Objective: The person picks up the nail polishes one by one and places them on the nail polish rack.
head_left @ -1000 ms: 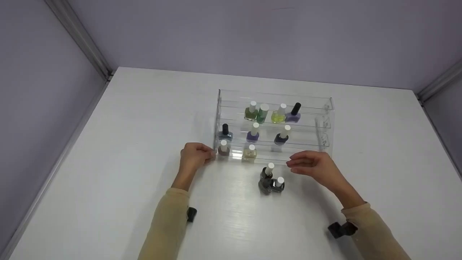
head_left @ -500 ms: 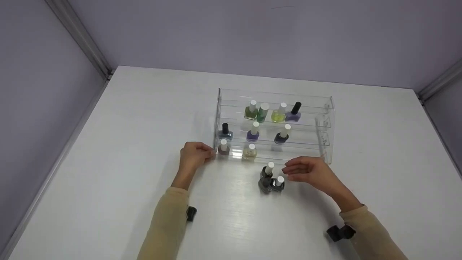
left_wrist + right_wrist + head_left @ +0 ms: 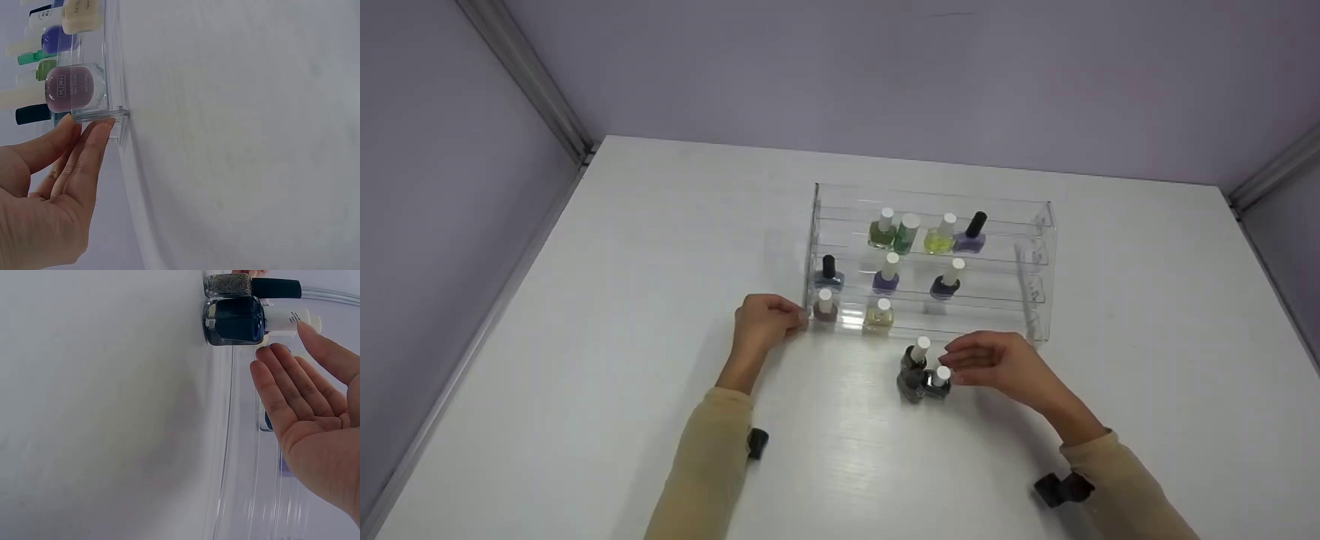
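My left hand (image 3: 765, 322) holds the front left corner of a clear acrylic nail polish rack (image 3: 982, 300), thumb and fingertips meeting at its side panel. Just inside that corner stands a mauve nail polish bottle (image 3: 70, 88) with a white cap. In front of the rack, several dark nail polish bottles huddle on the table. My right hand (image 3: 997, 364) reaches beside the nearest white-capped one (image 3: 937, 384), fingers extended and thumb apart. The right wrist view shows that dark blue bottle (image 3: 233, 320) near the fingertips, and a glittery black-capped bottle (image 3: 228, 285) beyond it.
Several bottles stand on the rack's tiers, including a green one (image 3: 881, 235), a yellow one (image 3: 937, 241) and a lilac one (image 3: 969, 242). A pale yellow bottle (image 3: 879, 318) sits on the lowest tier. The white table (image 3: 675, 210) reaches back to a grey-purple wall.
My right hand has moved left and toward me, from the rack's front edge to the loose dark bottles. The left hand stays at the rack's corner.
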`<action>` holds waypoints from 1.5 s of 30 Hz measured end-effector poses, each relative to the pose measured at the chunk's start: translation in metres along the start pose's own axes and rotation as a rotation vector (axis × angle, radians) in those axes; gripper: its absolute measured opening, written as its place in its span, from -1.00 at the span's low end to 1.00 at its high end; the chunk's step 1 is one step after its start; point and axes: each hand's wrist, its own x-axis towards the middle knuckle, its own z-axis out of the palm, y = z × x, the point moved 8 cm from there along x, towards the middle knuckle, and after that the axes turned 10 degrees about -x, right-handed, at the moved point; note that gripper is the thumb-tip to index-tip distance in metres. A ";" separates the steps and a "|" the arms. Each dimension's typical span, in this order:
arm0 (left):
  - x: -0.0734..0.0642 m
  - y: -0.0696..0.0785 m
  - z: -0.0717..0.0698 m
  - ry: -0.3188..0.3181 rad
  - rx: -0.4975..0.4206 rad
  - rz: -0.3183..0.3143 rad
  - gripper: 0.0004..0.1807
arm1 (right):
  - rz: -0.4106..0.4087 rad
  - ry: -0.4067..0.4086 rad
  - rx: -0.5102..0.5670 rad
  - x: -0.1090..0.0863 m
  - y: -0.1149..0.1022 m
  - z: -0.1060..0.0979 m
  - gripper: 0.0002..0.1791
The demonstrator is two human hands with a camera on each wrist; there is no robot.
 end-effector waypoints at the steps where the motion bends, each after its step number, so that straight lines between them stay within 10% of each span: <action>1: 0.000 0.000 0.000 0.001 0.004 -0.003 -0.96 | 0.001 0.000 -0.001 0.000 0.000 0.001 -0.53; 45: 0.000 0.000 -0.001 0.000 0.035 -0.016 -0.91 | -0.011 0.038 -0.046 0.001 -0.003 0.008 -0.58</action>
